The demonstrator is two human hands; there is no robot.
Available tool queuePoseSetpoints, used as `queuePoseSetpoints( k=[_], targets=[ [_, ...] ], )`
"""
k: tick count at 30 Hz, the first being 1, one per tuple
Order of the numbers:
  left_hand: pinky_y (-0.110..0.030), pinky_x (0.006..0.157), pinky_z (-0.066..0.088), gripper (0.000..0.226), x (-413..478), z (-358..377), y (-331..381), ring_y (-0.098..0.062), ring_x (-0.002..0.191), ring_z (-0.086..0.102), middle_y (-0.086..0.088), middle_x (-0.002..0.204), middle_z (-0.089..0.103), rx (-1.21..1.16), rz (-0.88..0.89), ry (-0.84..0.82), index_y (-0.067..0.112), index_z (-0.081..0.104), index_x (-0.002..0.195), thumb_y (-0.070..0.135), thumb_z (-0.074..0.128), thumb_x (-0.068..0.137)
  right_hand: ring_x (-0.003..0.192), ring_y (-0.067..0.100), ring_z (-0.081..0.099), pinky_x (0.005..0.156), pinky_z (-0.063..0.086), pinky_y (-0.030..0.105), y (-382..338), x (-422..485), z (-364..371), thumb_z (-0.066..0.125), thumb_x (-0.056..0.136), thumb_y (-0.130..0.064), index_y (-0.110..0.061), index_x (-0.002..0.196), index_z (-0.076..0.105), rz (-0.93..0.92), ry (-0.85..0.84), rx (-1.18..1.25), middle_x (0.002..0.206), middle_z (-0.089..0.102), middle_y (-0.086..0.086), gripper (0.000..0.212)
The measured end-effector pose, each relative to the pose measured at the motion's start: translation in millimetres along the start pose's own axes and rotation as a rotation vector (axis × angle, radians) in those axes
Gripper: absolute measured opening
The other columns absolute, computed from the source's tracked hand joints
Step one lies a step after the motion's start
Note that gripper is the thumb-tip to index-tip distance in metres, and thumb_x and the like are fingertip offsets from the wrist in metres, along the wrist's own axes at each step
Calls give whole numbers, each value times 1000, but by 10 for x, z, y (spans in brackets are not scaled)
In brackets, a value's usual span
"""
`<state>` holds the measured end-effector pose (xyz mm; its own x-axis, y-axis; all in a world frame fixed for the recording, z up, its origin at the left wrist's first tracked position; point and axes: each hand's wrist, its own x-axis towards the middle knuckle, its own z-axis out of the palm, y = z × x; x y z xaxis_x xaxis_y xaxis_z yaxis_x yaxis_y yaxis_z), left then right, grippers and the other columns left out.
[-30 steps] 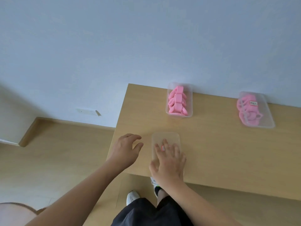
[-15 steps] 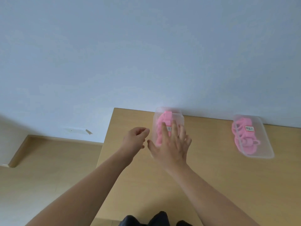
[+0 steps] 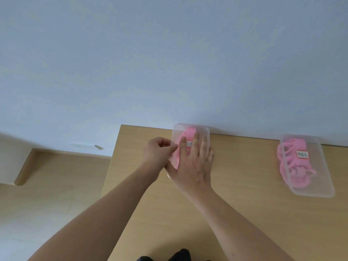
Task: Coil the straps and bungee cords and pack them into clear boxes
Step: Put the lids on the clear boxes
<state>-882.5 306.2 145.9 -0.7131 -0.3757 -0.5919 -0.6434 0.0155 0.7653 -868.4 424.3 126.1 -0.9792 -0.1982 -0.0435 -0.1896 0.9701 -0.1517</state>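
- The right hand (image 3: 192, 166) is lying spread and flat, fingers straight, pressing down on the lid of the clear rectangular plastic box (image 3: 205, 131) at the back left of the light wooden worktop (image 3: 244, 204), against the pale wall (image 3: 169, 63).
- The left hand (image 3: 160, 153) is sitting at that box's left rim with fingers curled and thumb meeting forefinger; it is unclear whether it is pinching the lid edge or only touching it.
- Coiled pink straps (image 3: 190, 131) are showing through the lid, with a small white label (image 3: 189, 143) partly under the fingers.
- The second clear plastic box (image 3: 320, 185) is sitting lidded well apart to the right, holding looped pink cords (image 3: 290, 161) under a red-edged label (image 3: 302, 154).
- Judged step: closing the lid on the left box; packing is looking nearly finished.
- To do it well: keep the palm pressing centrally so the box is not sliding, run the left fingers along the rim, seating each corner, and check no strap loop is getting trapped under the lip.
- Risk: the springy coils are likely pushing up, so one corner may be popping open again.
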Motion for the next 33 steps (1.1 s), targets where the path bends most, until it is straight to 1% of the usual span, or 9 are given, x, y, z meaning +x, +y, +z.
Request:
queuePoseSetpoints(
  k=[3, 7, 14, 20, 22, 24, 27, 29, 33],
  targets=[
    [-28, 59, 48, 9, 55, 1, 46, -16, 65, 61, -3, 74, 68, 43, -39, -26, 9, 71, 88, 15, 76, 90, 150, 47, 7, 119, 10, 61, 13, -17, 45, 34, 90, -71, -11, 153, 32, -20, -13, 7, 160, 17, 28, 87],
    [-29, 55, 46, 10, 88, -36, 87, -19, 59, 57, -4, 68, 64, 49, -128, -120, 10, 66, 90, 15, 73, 93, 150, 44, 9, 120, 10, 59, 74, -49, 31, 26, 95, -68, -15, 155, 29, -48, -61, 35, 161, 16, 27, 81],
    [-31, 58, 53, 8, -143, -104, -80, -18, 56, 60, -5, 70, 65, 73, -136, -193, 10, 62, 92, 10, 70, 94, 130, 38, 48, 104, 43, 49, 410, -259, 12, 45, 94, -37, -11, 130, 58, -165, 154, 105, 140, 52, 21, 47],
    [-34, 60, 57, 11, -220, -118, -94, -18, 59, 62, -5, 75, 66, 68, -111, -178, 8, 64, 94, 10, 74, 91, 153, 36, -6, 122, 16, 51, 427, -171, 98, 17, 99, -48, -4, 157, 16, -159, -55, 37, 165, 0, 23, 73],
    [-41, 70, 62, 20, -228, -129, -110, -19, 69, 66, -2, 90, 68, 166, 8, -134, 11, 65, 105, 12, 76, 88, 152, 35, -11, 123, 13, 50, 428, -166, 99, 11, 98, -50, -3, 157, 9, -160, -80, 13, 164, -5, 23, 76],
    [-35, 89, 55, 55, -206, -168, -133, -17, 98, 67, 6, 122, 64, 425, 276, -128, 25, 57, 135, 15, 78, 86, 152, 35, -15, 124, 10, 49, 416, -164, 76, 8, 98, -51, -4, 158, 5, -164, -96, 4, 164, -8, 22, 76],
    [-30, 115, 31, 84, -118, -216, -100, -17, 144, 38, 21, 165, 27, 743, 521, -283, 39, 26, 160, 22, 72, 91, 152, 34, -13, 124, 10, 48, 409, -167, 62, 9, 97, -52, -5, 158, 7, -158, -104, 20, 165, -6, 21, 77],
    [-34, 116, 29, 84, -55, -213, -87, -20, 146, 32, 28, 168, 11, 863, 519, -324, 43, 18, 161, 27, 67, 95, 153, 34, -10, 124, 12, 48, 413, -160, 59, 13, 97, -52, -4, 158, 12, -153, -92, 41, 165, -2, 21, 78],
    [-40, 116, 33, 82, -35, -221, -102, -19, 145, 30, 33, 166, 8, 902, 493, -332, 49, 12, 160, 34, 62, 97, 153, 32, -11, 124, 11, 46, 407, -168, 45, 11, 96, -55, -2, 157, 10, -148, -115, 60, 165, -4, 20, 81]
  ],
)
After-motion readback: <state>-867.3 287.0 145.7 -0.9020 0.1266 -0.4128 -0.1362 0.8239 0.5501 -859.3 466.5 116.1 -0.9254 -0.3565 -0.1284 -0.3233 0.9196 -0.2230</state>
